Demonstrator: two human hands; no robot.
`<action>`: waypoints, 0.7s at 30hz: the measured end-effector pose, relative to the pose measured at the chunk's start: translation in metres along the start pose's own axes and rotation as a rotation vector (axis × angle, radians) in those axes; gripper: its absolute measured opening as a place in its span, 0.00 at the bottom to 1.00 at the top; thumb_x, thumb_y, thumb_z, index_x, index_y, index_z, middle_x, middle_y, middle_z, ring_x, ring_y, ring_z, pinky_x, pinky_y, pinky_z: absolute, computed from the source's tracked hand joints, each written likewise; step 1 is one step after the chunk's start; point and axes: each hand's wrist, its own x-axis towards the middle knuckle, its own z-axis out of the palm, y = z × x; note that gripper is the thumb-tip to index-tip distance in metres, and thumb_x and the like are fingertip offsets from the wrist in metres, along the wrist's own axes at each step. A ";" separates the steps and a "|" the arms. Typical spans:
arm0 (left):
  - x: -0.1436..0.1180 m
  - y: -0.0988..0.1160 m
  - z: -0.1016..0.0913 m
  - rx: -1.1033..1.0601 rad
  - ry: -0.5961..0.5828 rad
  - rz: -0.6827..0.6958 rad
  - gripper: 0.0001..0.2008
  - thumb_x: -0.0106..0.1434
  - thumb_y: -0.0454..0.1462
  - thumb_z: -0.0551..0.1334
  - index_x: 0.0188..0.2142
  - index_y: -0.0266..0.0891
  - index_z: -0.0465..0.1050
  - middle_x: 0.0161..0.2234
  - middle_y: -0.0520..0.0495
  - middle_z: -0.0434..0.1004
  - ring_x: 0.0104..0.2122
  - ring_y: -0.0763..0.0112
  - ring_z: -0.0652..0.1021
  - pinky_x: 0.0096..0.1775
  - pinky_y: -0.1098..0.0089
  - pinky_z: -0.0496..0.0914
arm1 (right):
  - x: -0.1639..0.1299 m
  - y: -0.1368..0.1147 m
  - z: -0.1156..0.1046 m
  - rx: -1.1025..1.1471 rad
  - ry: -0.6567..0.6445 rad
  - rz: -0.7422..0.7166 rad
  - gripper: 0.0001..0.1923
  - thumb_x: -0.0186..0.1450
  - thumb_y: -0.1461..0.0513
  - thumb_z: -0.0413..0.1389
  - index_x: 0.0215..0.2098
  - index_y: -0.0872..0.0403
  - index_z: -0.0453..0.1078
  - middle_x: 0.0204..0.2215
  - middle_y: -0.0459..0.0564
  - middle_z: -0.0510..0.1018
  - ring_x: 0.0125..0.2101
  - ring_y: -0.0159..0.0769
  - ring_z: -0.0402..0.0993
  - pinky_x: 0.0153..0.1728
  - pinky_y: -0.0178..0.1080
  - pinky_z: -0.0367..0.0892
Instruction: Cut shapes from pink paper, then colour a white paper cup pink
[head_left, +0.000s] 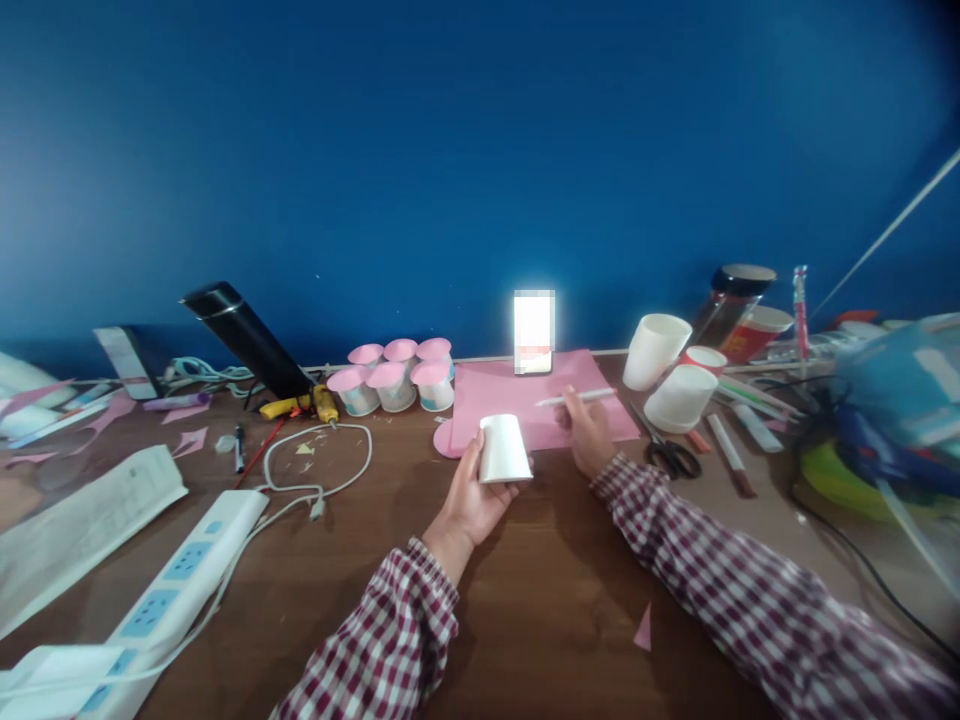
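My left hand (474, 492) grips a white paper cup (503, 449) held upside down, its mouth toward the brown table (540, 590). My right hand (586, 432) holds a white pencil (577, 398) above a sheet of pink paper (525, 395) lying just behind the cup. A pink paper disc (444, 438) peeks out at the sheet's left edge. Both sleeves are red and white plaid.
Several cups with pink lids (392, 380) stand at the back left of the sheet. A lit phone (534, 332) leans on the blue wall. White cups (664, 372), scissors (670, 452) and pens lie right. A power strip (169, 580), white cable (319, 470) and black flask (247, 338) are left.
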 end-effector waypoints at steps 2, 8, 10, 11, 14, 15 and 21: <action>-0.001 0.001 0.001 0.022 0.000 -0.004 0.24 0.62 0.47 0.55 0.50 0.32 0.66 0.34 0.39 0.77 0.32 0.63 0.78 0.33 0.66 0.71 | 0.008 -0.004 -0.006 0.045 -0.075 0.109 0.13 0.56 0.56 0.62 0.23 0.57 0.69 0.15 0.42 0.68 0.17 0.24 0.60 0.13 0.27 0.52; -0.004 0.001 0.003 0.059 -0.071 -0.018 0.23 0.62 0.47 0.55 0.49 0.32 0.67 0.33 0.40 0.77 0.31 0.63 0.78 0.32 0.67 0.71 | 0.018 -0.015 -0.031 0.223 -0.188 0.329 0.09 0.62 0.57 0.57 0.30 0.55 0.71 0.18 0.42 0.72 0.17 0.24 0.65 0.15 0.25 0.61; -0.003 0.001 0.002 0.061 -0.089 -0.022 0.23 0.62 0.48 0.55 0.49 0.32 0.67 0.33 0.40 0.77 0.31 0.64 0.78 0.32 0.67 0.71 | 0.020 -0.013 -0.032 0.267 -0.187 0.354 0.09 0.63 0.59 0.55 0.29 0.55 0.70 0.19 0.42 0.72 0.18 0.23 0.66 0.17 0.25 0.65; -0.002 0.000 0.001 0.060 -0.098 -0.025 0.23 0.62 0.48 0.55 0.49 0.32 0.67 0.33 0.40 0.77 0.31 0.64 0.78 0.32 0.67 0.71 | 0.021 -0.012 -0.033 0.283 -0.184 0.363 0.09 0.64 0.59 0.55 0.29 0.56 0.70 0.19 0.42 0.72 0.18 0.22 0.66 0.18 0.24 0.66; -0.001 -0.001 -0.001 0.059 -0.112 -0.034 0.24 0.61 0.48 0.56 0.50 0.32 0.66 0.33 0.40 0.77 0.31 0.64 0.78 0.31 0.68 0.71 | 0.022 -0.008 -0.033 0.318 -0.173 0.383 0.10 0.65 0.61 0.53 0.27 0.56 0.69 0.19 0.42 0.72 0.18 0.22 0.66 0.18 0.24 0.66; -0.001 -0.001 -0.001 0.060 -0.106 -0.036 0.25 0.61 0.49 0.56 0.50 0.32 0.66 0.33 0.40 0.77 0.31 0.64 0.78 0.32 0.68 0.71 | 0.022 -0.007 -0.033 0.326 -0.170 0.388 0.10 0.65 0.61 0.53 0.27 0.56 0.69 0.19 0.42 0.72 0.18 0.22 0.66 0.18 0.24 0.67; -0.002 -0.002 -0.001 0.058 -0.082 -0.034 0.24 0.61 0.49 0.56 0.49 0.32 0.66 0.34 0.40 0.77 0.33 0.63 0.78 0.33 0.66 0.71 | 0.023 -0.008 -0.033 0.351 -0.172 0.422 0.09 0.65 0.62 0.54 0.27 0.55 0.68 0.19 0.43 0.72 0.18 0.23 0.67 0.18 0.25 0.68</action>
